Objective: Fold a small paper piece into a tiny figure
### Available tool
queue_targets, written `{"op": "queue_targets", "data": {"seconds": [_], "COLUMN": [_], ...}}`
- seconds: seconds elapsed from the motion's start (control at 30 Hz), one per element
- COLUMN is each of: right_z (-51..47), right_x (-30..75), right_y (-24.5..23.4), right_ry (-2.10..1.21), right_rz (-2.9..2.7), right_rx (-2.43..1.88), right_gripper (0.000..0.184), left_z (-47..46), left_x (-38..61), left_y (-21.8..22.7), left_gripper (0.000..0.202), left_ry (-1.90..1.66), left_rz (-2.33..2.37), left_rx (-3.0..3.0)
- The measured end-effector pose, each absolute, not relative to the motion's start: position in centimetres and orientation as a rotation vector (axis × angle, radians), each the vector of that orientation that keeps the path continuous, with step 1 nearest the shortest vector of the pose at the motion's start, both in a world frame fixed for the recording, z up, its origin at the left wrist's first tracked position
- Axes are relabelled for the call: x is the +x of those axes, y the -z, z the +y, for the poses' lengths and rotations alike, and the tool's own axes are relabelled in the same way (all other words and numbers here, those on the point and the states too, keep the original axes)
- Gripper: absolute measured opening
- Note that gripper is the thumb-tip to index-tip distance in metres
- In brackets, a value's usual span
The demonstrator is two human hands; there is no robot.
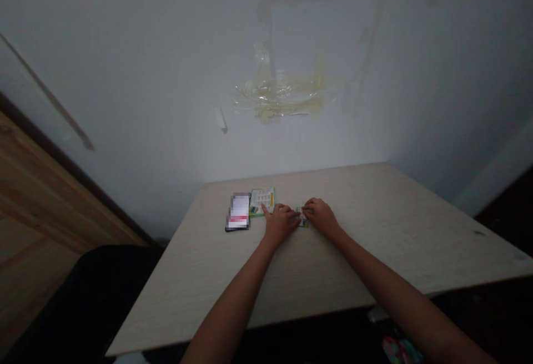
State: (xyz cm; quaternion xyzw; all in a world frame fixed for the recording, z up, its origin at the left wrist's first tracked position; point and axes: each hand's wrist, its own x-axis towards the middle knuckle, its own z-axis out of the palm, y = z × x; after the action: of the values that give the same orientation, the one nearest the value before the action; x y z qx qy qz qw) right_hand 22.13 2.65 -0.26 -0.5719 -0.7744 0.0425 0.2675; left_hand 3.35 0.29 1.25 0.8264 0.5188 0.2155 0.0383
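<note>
Left hand (282, 222): grasping the small printed card (302, 217) at its left side, one finger stretched out to the larger printed card (262, 200).
Right hand (320, 215): grasping the same small card from the right.
Small card: between the hands, flat, toward the far edge of the desk (375, 242).
Phone (238, 211): flat, screen blurred, just beside the larger card, nearer the desk's left edge.

Single head-worn view, looking forward and down across the pale wood-grain surface (353, 253) toward the white wall (137, 103) at 12 o'clock, with the left hand (281, 224) and right hand (320, 215) close to frame centre, arms entering from 7 and 5 o'clock.
</note>
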Motion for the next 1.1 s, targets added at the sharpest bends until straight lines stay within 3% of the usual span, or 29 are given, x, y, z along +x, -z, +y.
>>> {"op": "queue_targets", "data": {"seconds": [1.1], "right_z": [2.68], "right_x": [22.61], "right_y": [0.63], "right_ry": [-0.159], "right_rz": [-2.109], "right_rx": [-1.496], "right_gripper": [0.020], "left_z": [0.07], "left_x": [3.34], "left_y": [-1.58], "left_gripper": [0.022], "left_ry": [-0.658], "left_rz": [1.603], "left_rx": [2.531]}}
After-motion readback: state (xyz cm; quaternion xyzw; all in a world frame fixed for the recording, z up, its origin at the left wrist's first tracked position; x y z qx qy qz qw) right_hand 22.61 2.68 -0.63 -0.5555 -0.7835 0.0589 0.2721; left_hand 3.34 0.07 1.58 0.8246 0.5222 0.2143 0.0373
